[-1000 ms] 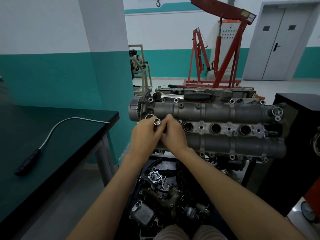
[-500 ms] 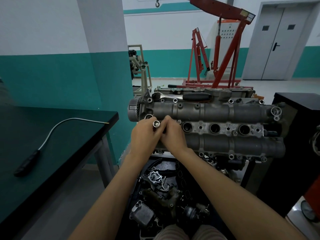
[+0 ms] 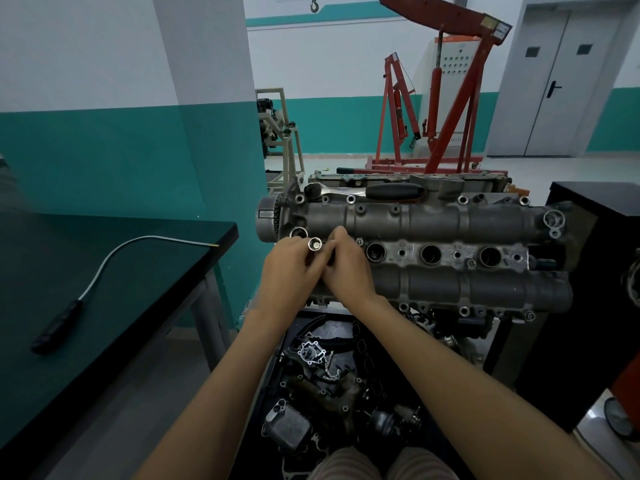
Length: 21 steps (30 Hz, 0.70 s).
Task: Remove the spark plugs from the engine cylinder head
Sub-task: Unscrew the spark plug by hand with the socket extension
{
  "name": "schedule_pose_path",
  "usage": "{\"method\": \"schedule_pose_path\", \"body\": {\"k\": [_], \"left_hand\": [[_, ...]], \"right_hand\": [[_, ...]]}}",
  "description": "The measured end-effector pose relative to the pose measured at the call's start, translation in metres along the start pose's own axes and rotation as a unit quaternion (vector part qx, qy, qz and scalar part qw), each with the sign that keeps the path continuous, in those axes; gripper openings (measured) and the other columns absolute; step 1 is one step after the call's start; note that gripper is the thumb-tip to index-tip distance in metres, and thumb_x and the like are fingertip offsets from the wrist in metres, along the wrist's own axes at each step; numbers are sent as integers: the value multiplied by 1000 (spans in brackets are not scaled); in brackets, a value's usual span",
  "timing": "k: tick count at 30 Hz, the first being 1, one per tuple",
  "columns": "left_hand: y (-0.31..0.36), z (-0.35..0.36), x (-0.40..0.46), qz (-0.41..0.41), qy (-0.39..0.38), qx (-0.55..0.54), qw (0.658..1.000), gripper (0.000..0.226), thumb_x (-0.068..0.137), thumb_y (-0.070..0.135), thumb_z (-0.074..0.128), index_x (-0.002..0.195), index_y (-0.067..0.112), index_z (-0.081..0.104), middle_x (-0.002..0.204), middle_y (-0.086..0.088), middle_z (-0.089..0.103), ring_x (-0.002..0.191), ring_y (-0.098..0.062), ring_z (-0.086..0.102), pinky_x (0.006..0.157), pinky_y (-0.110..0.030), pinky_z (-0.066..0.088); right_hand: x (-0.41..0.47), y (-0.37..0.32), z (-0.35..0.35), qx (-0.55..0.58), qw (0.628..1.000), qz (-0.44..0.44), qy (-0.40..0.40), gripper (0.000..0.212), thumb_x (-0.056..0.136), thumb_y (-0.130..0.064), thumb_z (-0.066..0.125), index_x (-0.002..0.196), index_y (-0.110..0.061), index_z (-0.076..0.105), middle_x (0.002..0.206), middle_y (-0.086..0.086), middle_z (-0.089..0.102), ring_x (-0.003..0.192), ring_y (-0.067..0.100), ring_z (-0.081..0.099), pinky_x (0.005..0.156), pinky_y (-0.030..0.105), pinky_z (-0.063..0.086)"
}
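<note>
Little is shifting since a second ago: both hands are staying bunched at the left end of the cylinder head (image 3: 433,223). The left hand (image 3: 289,268) is pinching a metal socket (image 3: 314,244) with its open end up; the right hand (image 3: 348,268) is curling against it, its fingertips hidden. Three open plug wells (image 3: 431,254) are lying free to the right. A ratchet (image 3: 367,191) is resting along the far edge. A flexible pickup tool (image 3: 100,271) is lying on the dark bench (image 3: 41,306) at left. No writing is legible.
</note>
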<state>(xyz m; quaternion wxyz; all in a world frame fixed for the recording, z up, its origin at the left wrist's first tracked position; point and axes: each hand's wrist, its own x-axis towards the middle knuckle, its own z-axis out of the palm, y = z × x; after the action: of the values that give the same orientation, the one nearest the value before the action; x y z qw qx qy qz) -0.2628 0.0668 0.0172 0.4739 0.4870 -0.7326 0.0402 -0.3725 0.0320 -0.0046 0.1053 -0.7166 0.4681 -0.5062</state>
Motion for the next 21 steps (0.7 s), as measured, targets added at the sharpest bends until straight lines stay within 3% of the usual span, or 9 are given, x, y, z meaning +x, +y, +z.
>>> {"method": "schedule_pose_path", "body": {"k": [5, 9, 12, 18, 21], "left_hand": [[-2, -2, -1, 26, -9, 13, 1000, 32, 87, 19, 58, 65, 14, 35, 62, 4, 39, 60, -14, 36, 55, -22, 18], [-1, -1, 2, 11, -8, 6, 1000, 35, 91, 23, 56, 60, 14, 42, 57, 9, 39, 57, -13, 39, 53, -24, 23], [1, -1, 1, 5, -8, 5, 1000, 41, 91, 27, 58, 55, 14, 42, 54, 9, 37, 56, -14, 38, 54, -25, 21], [2, -4, -1, 15, -7, -2, 1000, 32, 89, 24, 57, 67, 10, 38, 62, 0, 43, 60, -16, 39, 56, -25, 24], [2, -3, -1, 21, -7, 0, 1000, 31, 91, 22, 54, 65, 10, 40, 60, 0, 44, 59, -16, 40, 56, -29, 29]], "right_hand": [[1, -2, 0, -33, 999, -24, -2, 44, 80, -5, 54, 58, -28, 24, 57, -11, 35, 51, 3, 30, 49, 22, 20], [1, -2, 0, -21, 1000, -14, 5, 37, 80, -8, 59, 59, -26, 33, 60, -7, 43, 54, 4, 36, 49, 17, 24], [1, -1, 1, -9, 1000, -10, 1, 31, 80, -8, 58, 60, -21, 37, 63, -2, 49, 57, 12, 42, 50, 21, 26], [-1, -1, 0, -27, 999, -21, 1, 38, 85, -10, 54, 63, -24, 26, 59, -9, 36, 51, 6, 31, 46, 21, 19], [-3, -3, -2, -16, 999, -29, 5, 31, 83, -10, 53, 68, -20, 28, 60, -8, 37, 52, 5, 30, 46, 21, 20]]}}
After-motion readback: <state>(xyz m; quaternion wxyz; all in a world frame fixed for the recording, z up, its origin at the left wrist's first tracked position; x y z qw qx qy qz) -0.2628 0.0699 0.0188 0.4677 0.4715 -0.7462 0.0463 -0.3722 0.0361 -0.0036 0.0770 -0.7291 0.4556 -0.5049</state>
